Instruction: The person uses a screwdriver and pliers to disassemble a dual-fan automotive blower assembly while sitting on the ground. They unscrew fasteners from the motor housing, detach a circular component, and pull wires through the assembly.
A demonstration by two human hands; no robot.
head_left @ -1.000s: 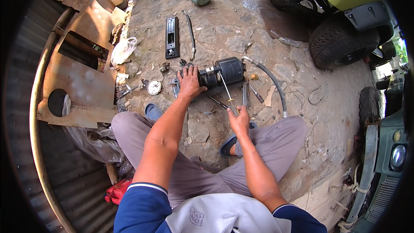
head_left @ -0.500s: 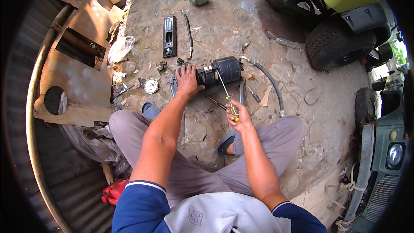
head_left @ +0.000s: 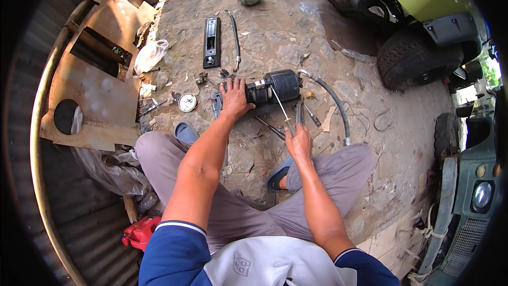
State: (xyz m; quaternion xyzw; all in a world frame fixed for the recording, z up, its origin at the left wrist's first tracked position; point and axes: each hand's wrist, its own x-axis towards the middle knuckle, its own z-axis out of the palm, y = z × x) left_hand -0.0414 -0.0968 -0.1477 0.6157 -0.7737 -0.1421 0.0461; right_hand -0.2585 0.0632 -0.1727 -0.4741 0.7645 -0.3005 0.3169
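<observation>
Room on the far side of the black cylindrical unit (head_left: 286,86); tools and a hose crowd its near and right sides.
Far of the unit, broad stone floor (head_left: 296,42) gives passage between the short hose (head_left: 235,39) and the tyre (head_left: 415,55). The left hand (head_left: 234,99) blocks the unit's left end, its fingers spread over the top; a round gauge (head_left: 187,102) lies farther left. Nearer, the screwdriver (head_left: 281,107) slants from the right hand (head_left: 299,142) to the unit, pliers (head_left: 270,126) left of it, a wrench (head_left: 299,112) right. A curved hose (head_left: 334,96) bars the right; floor lies open between left forearm and pliers.
</observation>
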